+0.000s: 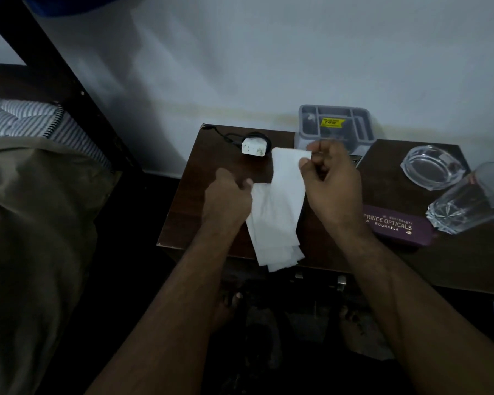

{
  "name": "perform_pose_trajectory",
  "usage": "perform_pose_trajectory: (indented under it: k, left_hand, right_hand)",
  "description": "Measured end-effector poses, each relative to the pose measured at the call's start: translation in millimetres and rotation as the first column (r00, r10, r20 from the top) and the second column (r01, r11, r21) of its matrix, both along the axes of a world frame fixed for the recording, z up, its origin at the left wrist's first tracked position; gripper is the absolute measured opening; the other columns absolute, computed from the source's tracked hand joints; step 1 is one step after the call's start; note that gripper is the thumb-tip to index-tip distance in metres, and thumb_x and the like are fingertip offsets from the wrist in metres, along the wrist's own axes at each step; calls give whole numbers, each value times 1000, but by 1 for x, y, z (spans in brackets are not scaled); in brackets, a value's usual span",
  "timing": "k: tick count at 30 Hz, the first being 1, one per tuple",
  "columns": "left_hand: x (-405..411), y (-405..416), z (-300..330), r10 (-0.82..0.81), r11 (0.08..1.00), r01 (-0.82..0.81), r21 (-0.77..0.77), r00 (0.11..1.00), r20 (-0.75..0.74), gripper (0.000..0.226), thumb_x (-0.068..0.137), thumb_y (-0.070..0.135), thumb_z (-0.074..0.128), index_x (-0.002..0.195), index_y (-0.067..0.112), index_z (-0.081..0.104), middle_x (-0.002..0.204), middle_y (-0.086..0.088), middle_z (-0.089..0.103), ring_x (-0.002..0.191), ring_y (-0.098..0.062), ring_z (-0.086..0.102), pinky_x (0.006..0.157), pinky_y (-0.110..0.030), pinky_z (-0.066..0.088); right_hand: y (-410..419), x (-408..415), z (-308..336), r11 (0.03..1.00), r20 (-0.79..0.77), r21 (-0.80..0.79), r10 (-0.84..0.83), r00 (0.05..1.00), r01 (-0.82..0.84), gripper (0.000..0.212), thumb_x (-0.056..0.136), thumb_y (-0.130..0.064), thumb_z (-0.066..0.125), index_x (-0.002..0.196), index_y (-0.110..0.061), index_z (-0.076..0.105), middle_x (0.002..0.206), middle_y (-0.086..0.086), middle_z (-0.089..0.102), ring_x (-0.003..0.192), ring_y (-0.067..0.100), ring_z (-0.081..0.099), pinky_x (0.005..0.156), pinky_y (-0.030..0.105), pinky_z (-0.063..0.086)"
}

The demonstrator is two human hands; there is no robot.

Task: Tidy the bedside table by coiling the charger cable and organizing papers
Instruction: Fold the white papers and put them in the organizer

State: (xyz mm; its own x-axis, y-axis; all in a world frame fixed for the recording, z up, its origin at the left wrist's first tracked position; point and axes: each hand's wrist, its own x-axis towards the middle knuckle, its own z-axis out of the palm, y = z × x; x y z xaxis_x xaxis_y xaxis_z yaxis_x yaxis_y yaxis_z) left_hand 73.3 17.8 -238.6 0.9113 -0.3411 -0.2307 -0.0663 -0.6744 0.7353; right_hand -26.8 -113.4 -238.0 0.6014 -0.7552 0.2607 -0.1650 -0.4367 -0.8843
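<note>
A dim bedroom corner: a pale wall behind, a bed with striped bedding at the left, and a dark wooden bedside table (200, 201) in the middle of the view, seen from above.

The papers (277, 212) are long white slips, held together just over the table's near half. Their long axis runs from far to near, leaning slightly leftward at the near end, where the loose ends fan out unevenly past the table's near edge. The right hand (332, 183) pinches the far right corner of the top slip between thumb and curled fingers. The left hand (228, 201) grips the left edge of the bundle about midway along, its fingers curled round the paper. So the slips lie between the two hands, the right one holding the far end and the left one the side.

The charger (253, 147), a white plug with its black charger cable (228, 136) looking already gathered into a coil behind it, sits at the far edge of the table, just beyond the far end of the papers and nearer the left hand.

The fanned near ends likely want squaring next, a job for which the left hand is better placed, being nearer to them.

To the right stand a grey organiser tray (335, 124) against the wall, a glass ashtray (434, 166), a tumbler (468, 201) and a purple spectacle case (397, 225).
</note>
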Motion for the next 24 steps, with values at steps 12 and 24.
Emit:
perform_pose_trajectory:
  k: [12,24]
  left_hand:
    - [4,-16,23,-325,754,37,-656,889,-322,24,89,19,76,112,14,71,107,-4,80,91,-14,78,72,-23,61]
    - [26,5,17,249,830,-246,-500,966,-62,11,91,17,75,98,14,68,92,0,71,86,-20,73,82,-48,63]
  right_hand:
    - [0,9,19,845,289,494,64,955,-205,23,95,-15,69,117,-21,63,95,15,75,90,24,74,78,39,64]
    - [13,6,-13,951,-473,-68,236,849,-302,2,91,-24,71,91,-23,70,98,-3,65,85,12,62,80,33,53]
